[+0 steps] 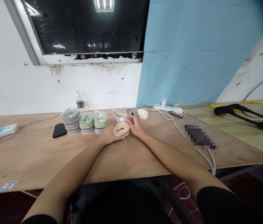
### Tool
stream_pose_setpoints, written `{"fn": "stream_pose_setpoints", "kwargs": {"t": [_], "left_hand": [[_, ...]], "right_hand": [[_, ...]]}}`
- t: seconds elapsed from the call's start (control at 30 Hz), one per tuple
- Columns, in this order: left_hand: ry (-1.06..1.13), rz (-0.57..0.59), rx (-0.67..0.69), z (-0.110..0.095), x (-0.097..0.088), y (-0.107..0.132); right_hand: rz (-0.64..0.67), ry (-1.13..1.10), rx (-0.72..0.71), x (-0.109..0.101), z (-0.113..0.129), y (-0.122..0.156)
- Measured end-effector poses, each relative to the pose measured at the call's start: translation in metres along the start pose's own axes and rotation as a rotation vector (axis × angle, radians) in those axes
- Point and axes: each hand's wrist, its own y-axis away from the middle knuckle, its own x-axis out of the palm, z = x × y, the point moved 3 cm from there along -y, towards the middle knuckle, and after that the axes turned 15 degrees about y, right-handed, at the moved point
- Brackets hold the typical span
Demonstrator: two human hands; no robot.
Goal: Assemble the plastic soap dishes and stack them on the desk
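Over my feed, I have the pink box (121, 129) at the middle of the table (113, 165), between the two hands, its slotted oval face turned up toward my view. My left hand (108, 135) is curled around the left side of the pink box, thumb laid along its near edge; I read that as a hold, though the other fingers are mostly hidden from me. My right hand (135, 125) is bent at the right rim of the pink box, fingers partly curled; I cannot tell whether they pinch it or only rest against it.

Just behind the pink box I see a clear lid (119, 118). Behind it and to the right are a grey piece (132, 112) and a yellow tray (143, 114). Left of the pink box two green-topped boxes stand side by side, the nearer one (100, 119) and the farther one (86, 119), then a grey stack (70, 119) and, farthest left of these, a phone (59, 130). A bottle (79, 102) stands behind and to the left of the pink box.
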Motion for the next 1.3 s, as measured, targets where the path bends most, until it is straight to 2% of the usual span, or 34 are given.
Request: {"fn": "stream_pose_setpoints", "kwargs": {"t": [0.5, 0.83, 1.0, 1.2, 1.3], "left_hand": [[-0.068, 0.045, 0.017, -0.007, 0.000, 0.003], [-0.286, 0.194, 0.106, -0.020, 0.005, 0.010], [-0.278, 0.195, 0.158, -0.020, 0.005, 0.011], [-0.264, 0.188, 0.127, -0.015, 0.005, 0.009], [-0.254, 0.162, 0.121, -0.006, 0.006, 0.008]], "right_hand": [[0.079, 0.074, -0.110, 0.001, 0.007, 0.001], [0.094, 0.067, -0.119, 0.004, 0.006, 0.002], [0.073, 0.060, -0.127, 0.002, 0.006, 0.002], [0.150, 0.107, -0.143, 0.001, 0.015, 0.005], [0.065, 0.037, -0.081, -0.002, 0.018, 0.004]]}}
